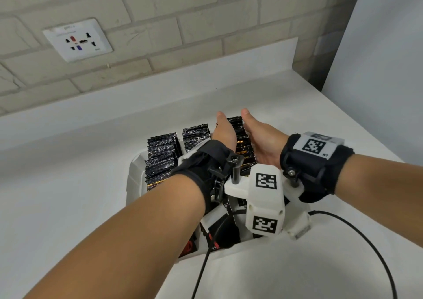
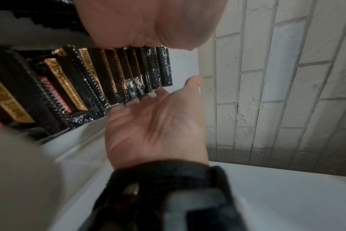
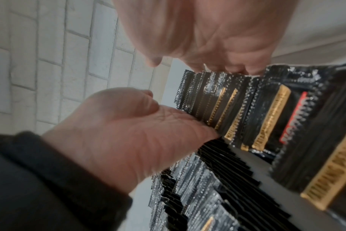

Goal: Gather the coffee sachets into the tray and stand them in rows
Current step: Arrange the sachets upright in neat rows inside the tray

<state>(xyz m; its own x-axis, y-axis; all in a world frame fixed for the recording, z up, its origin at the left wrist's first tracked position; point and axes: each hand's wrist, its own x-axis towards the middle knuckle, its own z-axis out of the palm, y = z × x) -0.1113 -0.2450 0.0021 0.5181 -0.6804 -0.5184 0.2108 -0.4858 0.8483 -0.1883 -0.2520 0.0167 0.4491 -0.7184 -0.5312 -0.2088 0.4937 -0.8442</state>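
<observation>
in the white plastic tray [image 1: 134, 175] on the white desk [image 1: 68, 184], glossy black foil coffee sachets [image 1: 161, 159] stand on edge in three rows. left hand [image 1: 225, 132] & right hand [image 1: 263, 142] flank the rightmost row [image 1: 240, 138], palms facing, fingers straight, each grip flat vs the row's sides, not pinching. sachets look light, thin, slick w/ serrated tops; prob fan or topple if let go, so squeeze the whole row from both sides, low down. brick wall [image 1: 160, 24] is well behind; bare desk right of the tray leaves elbow room; cables [image 1: 366, 241] trail near the front edge.
</observation>
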